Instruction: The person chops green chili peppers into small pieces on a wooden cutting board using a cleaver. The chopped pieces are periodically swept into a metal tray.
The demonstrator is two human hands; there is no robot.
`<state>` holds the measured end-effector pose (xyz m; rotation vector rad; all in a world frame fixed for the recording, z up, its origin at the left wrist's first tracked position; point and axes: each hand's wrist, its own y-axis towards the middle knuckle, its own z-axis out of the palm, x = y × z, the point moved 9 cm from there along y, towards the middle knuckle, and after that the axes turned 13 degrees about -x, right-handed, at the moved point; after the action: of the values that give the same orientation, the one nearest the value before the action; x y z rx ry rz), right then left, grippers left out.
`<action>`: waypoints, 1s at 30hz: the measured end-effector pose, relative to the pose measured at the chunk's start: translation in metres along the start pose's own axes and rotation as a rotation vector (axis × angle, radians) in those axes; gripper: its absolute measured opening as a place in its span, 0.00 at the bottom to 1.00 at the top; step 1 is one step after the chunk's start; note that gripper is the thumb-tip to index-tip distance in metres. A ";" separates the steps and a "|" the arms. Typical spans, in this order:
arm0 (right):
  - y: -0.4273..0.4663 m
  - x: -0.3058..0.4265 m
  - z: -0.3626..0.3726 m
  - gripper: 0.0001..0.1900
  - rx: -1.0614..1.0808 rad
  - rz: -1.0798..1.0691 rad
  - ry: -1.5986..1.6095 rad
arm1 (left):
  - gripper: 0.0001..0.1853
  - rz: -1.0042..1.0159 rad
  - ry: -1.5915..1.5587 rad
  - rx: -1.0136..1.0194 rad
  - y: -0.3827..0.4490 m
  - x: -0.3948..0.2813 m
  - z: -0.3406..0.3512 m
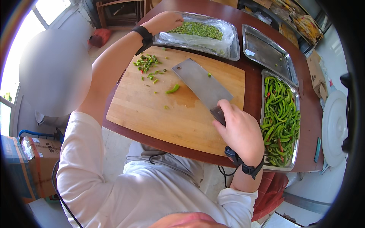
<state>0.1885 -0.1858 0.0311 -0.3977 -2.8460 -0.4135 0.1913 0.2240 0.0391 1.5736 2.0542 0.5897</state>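
Observation:
My right hand (241, 129) grips the dark handle of a cleaver (202, 81), whose broad blade lies flat over the wooden cutting board (142, 111). A bit of green pepper sticks to or rests by the blade. My left hand (166, 22) is at the left end of a metal tray (236, 42) lined with a clear plastic bag; chopped green peppers (196, 30) fill the bag. Its fingers are bent, and whether they hold anything is hidden. Chopped pepper pieces (146, 62) lie at the board's far left, and one green pepper piece (172, 89) lies near the middle.
A metal tray of whole green peppers (281, 119), a few of them red, stands right of the board. Behind it is another metal tray (265, 48) with small scraps. A white round lid (335, 128) stands at the far right. Cardboard boxes (45, 162) are at the lower left.

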 end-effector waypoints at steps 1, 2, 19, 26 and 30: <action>0.000 0.000 0.000 0.21 0.002 0.001 -0.001 | 0.20 0.024 -0.003 -0.031 -0.002 0.000 -0.001; 0.001 0.001 0.000 0.21 0.003 -0.003 0.000 | 0.19 0.046 -0.005 -0.062 -0.006 0.000 -0.002; 0.004 -0.010 -0.048 0.19 -0.329 0.103 0.170 | 0.13 -0.168 -0.205 0.439 -0.183 -0.175 -0.091; -0.004 -0.013 -0.052 0.26 -0.042 0.090 0.481 | 0.12 -0.155 -0.146 0.242 -0.190 -0.171 -0.102; -0.006 -0.006 -0.046 0.27 0.047 0.009 0.451 | 0.10 -0.132 -0.141 0.206 -0.190 -0.173 -0.107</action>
<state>0.2017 -0.2071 0.0711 -0.2668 -2.4096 -0.3779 0.0203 0.0051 0.0291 1.5279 2.1445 0.2186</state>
